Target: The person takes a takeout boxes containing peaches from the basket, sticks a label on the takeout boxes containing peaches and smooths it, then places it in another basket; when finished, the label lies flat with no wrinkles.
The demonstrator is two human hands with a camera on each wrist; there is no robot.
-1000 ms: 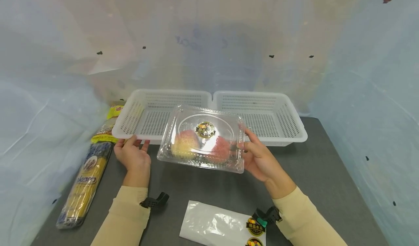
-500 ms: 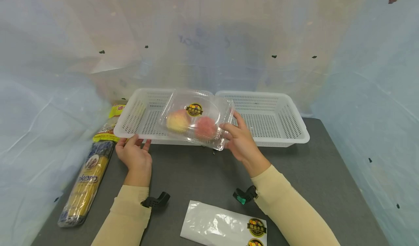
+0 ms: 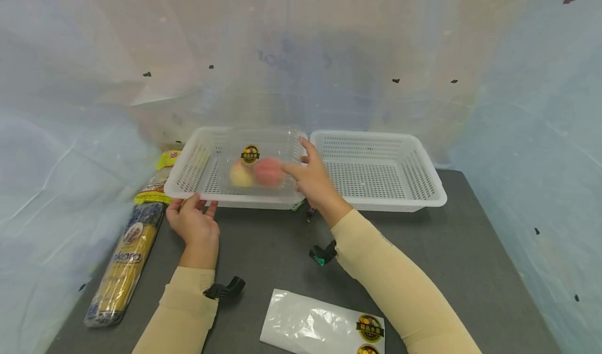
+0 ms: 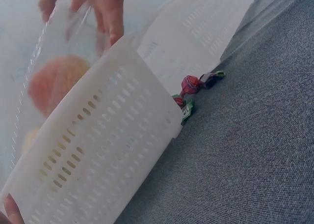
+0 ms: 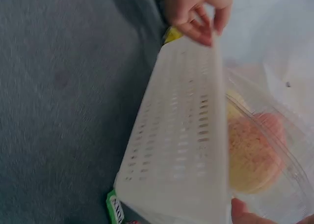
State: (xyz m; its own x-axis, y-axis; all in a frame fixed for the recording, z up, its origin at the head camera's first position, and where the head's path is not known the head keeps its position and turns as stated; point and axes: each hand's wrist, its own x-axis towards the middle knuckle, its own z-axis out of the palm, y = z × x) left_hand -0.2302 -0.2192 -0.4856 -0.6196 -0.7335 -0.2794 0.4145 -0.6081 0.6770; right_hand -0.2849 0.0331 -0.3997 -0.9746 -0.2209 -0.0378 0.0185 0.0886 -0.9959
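Note:
My right hand grips the right edge of a clear plastic fruit box, which sits over the left white basket, within its outline. Inside the box lie two peaches, a pink one and a yellowish one. A round black and gold sticker marks its lid. With thumb and fingers my left hand pinches the front rim of that basket, near its left corner. In the right wrist view the box leans behind the basket wall, with a peach showing through.
A second white basket adjoins on the right. Wrapped candies lie by the gap between the baskets. Along the left are a spaghetti pack and a yellow-labelled bag. A white sheet with stickers lies in front.
My right hand has carried the fruit box left and away from me, from in front of the baskets down into the left one. My left hand keeps its place at the rim.

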